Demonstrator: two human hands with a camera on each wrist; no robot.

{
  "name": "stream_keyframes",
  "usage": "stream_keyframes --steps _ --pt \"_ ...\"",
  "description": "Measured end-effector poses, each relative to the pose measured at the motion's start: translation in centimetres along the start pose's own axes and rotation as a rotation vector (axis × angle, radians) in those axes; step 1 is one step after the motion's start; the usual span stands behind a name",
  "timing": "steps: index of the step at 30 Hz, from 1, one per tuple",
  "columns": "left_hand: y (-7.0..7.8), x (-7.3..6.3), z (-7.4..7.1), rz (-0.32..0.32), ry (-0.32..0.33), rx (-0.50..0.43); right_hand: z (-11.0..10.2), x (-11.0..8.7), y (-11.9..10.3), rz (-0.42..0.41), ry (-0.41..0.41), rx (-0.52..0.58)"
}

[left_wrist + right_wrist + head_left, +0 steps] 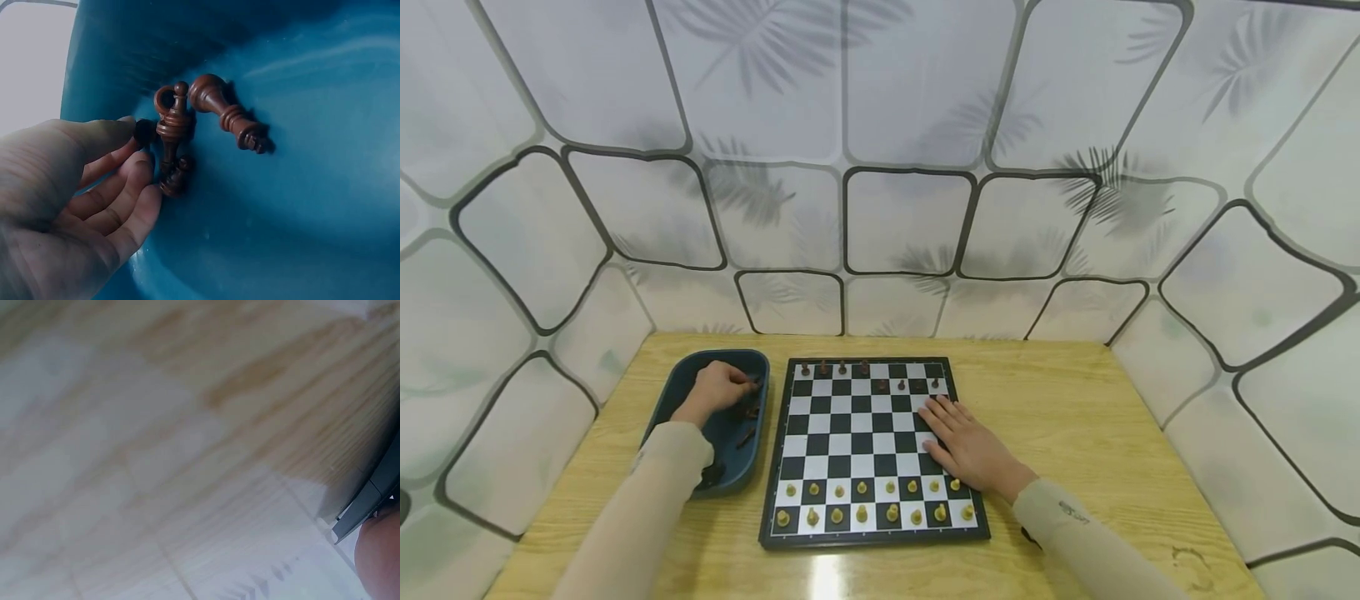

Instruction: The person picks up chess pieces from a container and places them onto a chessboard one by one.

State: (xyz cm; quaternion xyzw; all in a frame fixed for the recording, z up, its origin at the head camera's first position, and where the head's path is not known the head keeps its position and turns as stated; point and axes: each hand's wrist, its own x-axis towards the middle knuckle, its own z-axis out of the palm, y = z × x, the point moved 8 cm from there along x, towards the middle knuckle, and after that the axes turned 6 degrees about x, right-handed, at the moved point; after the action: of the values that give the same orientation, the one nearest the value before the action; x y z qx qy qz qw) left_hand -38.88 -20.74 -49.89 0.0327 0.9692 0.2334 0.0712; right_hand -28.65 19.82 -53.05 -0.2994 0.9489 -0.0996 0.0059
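Note:
My left hand point(718, 387) reaches into a blue plastic bin point(658, 408). In the left wrist view, the thumb and fingers of that hand pinch a dark chess piece point(145, 132) by the bin wall; its kind is mostly hidden. Beside the fingertips lie several reddish-brown chess pieces point(172, 128), overlapping each other. A brown king point(219, 103) lies on its side just right of them. My right hand point(966, 442) rests with its fingers extended on the right side of a black-and-white chessboard point(861, 421). In the right wrist view only a bit of that hand point(381, 556) shows, by the board's dark edge.
Gold chess pieces point(861, 514) stand in two rows along the near side of the board. Several brown pieces point(842, 368) stand on its far rows. Bin and board rest on a wooden table point(1045, 383), with a patterned wall covering point(910, 221) behind and at both sides.

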Motion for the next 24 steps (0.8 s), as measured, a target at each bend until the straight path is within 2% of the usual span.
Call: stream_keyframes --steps 6,17,24 --pt "-0.07 0.22 0.42 -0.007 -0.007 0.004 0.01 0.02 -0.06 -0.002 0.007 0.006" --pt "0.45 0.13 0.31 0.022 -0.017 0.006 0.15 0.08 0.07 -0.003 0.006 0.010" --pt "0.77 0.02 -0.04 0.066 0.024 0.001 0.09 0.11 0.04 -0.003 -0.001 0.010"
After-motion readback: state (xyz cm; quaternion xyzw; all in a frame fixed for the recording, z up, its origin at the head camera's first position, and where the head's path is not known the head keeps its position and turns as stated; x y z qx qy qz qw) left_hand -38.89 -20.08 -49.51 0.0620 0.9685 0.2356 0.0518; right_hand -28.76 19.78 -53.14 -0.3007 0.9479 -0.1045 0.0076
